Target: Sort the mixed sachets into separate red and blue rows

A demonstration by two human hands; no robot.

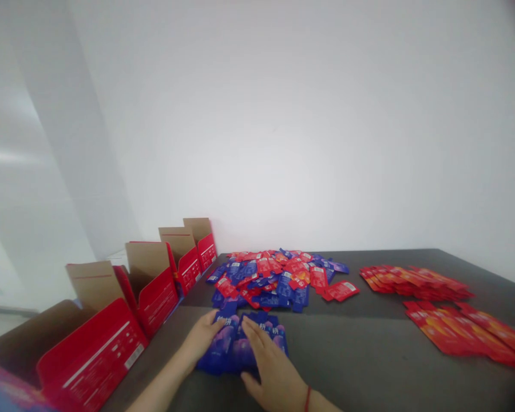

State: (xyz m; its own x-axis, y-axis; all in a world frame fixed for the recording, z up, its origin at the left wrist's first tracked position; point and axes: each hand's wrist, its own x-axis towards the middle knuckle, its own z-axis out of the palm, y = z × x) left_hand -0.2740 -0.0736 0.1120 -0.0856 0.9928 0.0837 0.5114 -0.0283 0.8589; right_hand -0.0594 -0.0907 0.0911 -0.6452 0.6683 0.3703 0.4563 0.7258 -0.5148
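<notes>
A small bunch of blue sachets (pixel 236 342) lies on the dark table (pixel 352 349) close to me. My left hand (pixel 202 337) rests at the bunch's left edge, fingers curled against it. Laid flat on top of the bunch's right side is my right hand (pixel 271 369), fingers stretched out and together; a red thread circles its wrist. Beyond the hands, a loose heap of mixed red and blue sachets (pixel 277 277) covers the table's middle.
Several open red cardboard boxes (pixel 154 297) with brown flaps line the table's left edge. Two rows of overlapped red sachets (pixel 416 281) (pixel 472 333) lie at the right. A white wall stands behind the table.
</notes>
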